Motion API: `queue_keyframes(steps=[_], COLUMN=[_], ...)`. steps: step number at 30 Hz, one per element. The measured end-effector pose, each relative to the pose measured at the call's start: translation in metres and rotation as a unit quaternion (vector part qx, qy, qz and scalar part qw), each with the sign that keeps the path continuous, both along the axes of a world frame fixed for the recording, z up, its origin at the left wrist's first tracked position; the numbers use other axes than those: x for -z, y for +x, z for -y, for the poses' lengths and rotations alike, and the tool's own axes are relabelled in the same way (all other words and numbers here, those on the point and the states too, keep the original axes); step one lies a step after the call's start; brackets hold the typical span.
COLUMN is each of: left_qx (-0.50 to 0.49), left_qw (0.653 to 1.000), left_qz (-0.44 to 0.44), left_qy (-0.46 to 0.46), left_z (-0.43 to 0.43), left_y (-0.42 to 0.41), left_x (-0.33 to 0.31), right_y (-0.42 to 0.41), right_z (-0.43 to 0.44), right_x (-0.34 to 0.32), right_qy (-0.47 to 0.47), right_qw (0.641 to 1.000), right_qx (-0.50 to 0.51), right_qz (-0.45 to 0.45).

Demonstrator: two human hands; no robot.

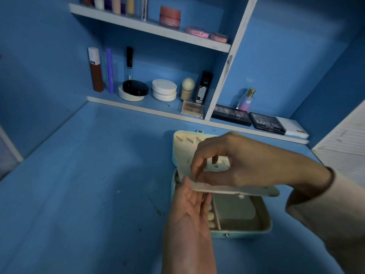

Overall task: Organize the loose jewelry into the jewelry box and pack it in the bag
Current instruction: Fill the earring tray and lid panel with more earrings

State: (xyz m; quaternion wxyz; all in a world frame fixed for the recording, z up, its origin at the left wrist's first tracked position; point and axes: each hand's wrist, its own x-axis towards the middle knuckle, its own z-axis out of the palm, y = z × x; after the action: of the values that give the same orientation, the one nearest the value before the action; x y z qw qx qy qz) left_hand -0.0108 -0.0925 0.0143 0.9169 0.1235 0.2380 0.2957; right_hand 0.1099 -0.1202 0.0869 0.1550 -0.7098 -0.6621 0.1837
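Observation:
A pale green jewelry box [262,227] lies open on the blue desk, its lid [178,144] flat behind it. A cream inner flap [237,189] with small holes is raised over the tray. My left hand [190,202] supports the flap's left corner from below, thumb on the edge and fingers straight. My right hand [227,161] hovers over the flap with thumb and forefinger pinched on something tiny at its surface; the item is too small to identify. Cream ring rolls [211,216] show in the tray's left part.
Shelves behind hold makeup: round compacts [164,89], tubes, dark palettes [266,123], a perfume bottle [246,99] and a pink jar [169,16]. A white slatted panel [343,145] stands at the right. The blue desk [88,175] stretches out to the left of the box.

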Motion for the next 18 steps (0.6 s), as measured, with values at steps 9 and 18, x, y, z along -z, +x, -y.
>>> queue_keyframes(steps=[9,18], left_qx=[-0.006,0.006], left_qw=[0.999,0.997], left_qz=[-0.034,-0.069], left_qy=[-0.038,-0.045], left_z=[-0.001,0.0], left_y=[-0.005,-0.015], left_x=[-0.007,-0.003], right_y=[-0.003,-0.004], right_z=[0.0,0.0], right_x=[0.002,0.004], right_qy=[0.004,0.0], right_qw=[1.0,1.0], right_qx=[0.01,0.014], right_qz=[-0.001,-0.009])
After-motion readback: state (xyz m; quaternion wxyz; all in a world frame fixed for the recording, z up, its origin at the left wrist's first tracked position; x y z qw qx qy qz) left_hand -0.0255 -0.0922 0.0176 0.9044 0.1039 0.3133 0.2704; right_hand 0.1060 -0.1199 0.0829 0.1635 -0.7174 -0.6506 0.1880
